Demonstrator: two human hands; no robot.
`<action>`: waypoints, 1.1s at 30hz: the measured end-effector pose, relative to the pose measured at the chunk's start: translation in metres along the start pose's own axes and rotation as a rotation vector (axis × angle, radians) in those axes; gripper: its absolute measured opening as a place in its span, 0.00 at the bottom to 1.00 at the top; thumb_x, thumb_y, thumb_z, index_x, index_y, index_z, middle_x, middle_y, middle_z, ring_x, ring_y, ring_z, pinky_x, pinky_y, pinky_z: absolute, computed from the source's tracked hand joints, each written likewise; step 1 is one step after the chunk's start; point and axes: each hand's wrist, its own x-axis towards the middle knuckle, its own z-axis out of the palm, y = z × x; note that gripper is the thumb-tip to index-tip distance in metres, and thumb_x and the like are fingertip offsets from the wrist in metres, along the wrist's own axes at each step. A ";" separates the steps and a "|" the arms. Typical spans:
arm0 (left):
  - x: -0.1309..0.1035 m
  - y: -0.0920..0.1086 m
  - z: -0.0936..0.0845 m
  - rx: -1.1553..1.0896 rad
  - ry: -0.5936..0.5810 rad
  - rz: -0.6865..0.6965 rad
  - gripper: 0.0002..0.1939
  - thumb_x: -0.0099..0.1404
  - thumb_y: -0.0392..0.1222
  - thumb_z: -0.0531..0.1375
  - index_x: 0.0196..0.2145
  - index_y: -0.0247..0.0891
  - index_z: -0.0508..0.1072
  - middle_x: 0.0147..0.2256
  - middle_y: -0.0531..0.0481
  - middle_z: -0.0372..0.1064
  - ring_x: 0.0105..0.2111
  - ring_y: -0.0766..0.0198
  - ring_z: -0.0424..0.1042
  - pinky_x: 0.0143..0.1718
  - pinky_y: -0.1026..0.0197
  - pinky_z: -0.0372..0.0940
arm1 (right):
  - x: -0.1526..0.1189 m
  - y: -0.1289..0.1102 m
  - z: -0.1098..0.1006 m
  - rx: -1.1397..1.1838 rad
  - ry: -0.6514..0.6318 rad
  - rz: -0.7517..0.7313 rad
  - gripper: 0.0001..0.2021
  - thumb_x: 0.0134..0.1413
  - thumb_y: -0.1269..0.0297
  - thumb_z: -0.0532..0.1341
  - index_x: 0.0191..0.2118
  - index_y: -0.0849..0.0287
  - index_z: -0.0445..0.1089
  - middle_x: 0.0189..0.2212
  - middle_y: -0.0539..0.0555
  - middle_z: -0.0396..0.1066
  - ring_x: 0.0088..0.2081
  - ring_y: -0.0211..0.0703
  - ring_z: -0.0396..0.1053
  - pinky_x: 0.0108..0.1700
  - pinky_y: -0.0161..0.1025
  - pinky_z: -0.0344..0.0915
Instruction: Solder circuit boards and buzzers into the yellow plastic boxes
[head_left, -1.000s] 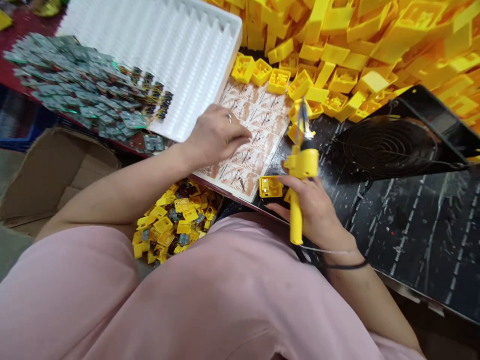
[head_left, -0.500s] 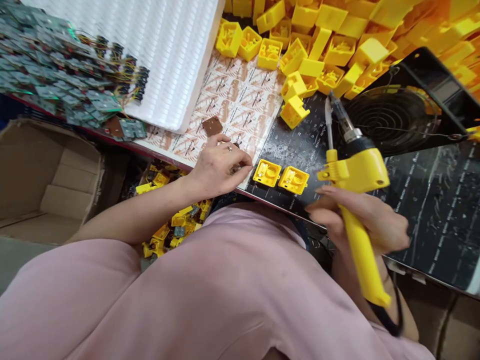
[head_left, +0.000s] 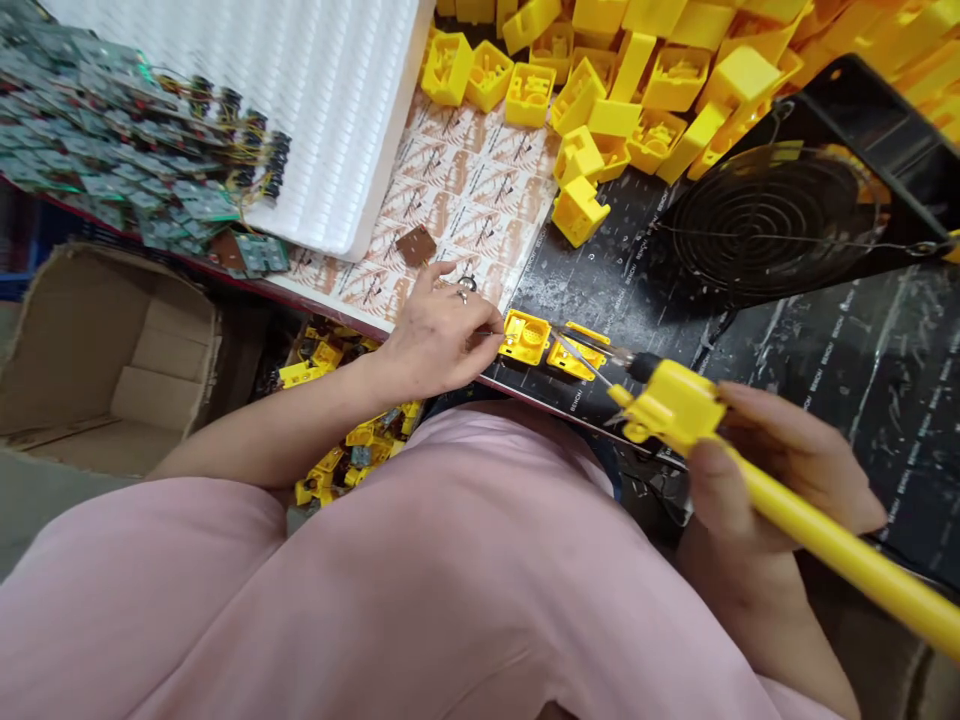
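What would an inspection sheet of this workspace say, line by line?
Surface: black bench, pale specks; patterned sheet at left.
Things: two small yellow housings, open side up, by the near edge.
Clutter: loose circuit boards, heaped yellow cases, brown square piece.
Hands: right hand grips soldering gun; left hand pinched beside left housing, held item too small to tell.
Cables: dark cable near fan; wires on circuit boards.
Surroundings: white foam tray, black fan, cardboard box.

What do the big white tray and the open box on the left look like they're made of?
White tray: probably foam or moulded plastic, pale and softly matte, with ridged rows.
Open box: brown cardboard, unglossy, judging by its creases and rough edge.
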 end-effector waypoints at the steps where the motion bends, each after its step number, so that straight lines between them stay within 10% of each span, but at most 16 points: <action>1: 0.000 0.001 0.001 0.029 0.014 0.008 0.13 0.70 0.42 0.54 0.33 0.39 0.77 0.28 0.51 0.77 0.31 0.59 0.74 0.63 0.35 0.59 | 0.000 -0.005 -0.001 -0.001 -0.090 -0.054 0.25 0.55 0.68 0.72 0.59 0.49 0.75 0.38 0.51 0.80 0.30 0.40 0.74 0.26 0.38 0.70; 6: -0.003 0.003 0.005 0.133 0.070 0.073 0.14 0.71 0.41 0.53 0.31 0.38 0.76 0.28 0.50 0.77 0.32 0.56 0.75 0.60 0.34 0.63 | 0.017 -0.020 0.002 -0.020 -0.320 -0.317 0.23 0.50 0.76 0.73 0.52 0.56 0.73 0.30 0.48 0.78 0.29 0.40 0.76 0.26 0.34 0.74; 29: 0.005 0.007 0.001 0.144 0.034 0.079 0.13 0.67 0.40 0.55 0.30 0.38 0.78 0.27 0.49 0.74 0.33 0.56 0.74 0.59 0.32 0.66 | 0.042 -0.025 0.003 -0.083 -0.518 -0.474 0.12 0.52 0.73 0.74 0.40 0.59 0.73 0.32 0.52 0.77 0.33 0.41 0.76 0.35 0.39 0.78; 33: 0.007 0.008 -0.002 0.130 0.017 0.067 0.13 0.67 0.40 0.55 0.29 0.39 0.78 0.26 0.50 0.73 0.32 0.57 0.74 0.60 0.32 0.66 | 0.040 -0.027 -0.010 -0.090 -0.530 -0.317 0.04 0.64 0.63 0.67 0.39 0.56 0.73 0.32 0.52 0.76 0.33 0.40 0.76 0.36 0.39 0.77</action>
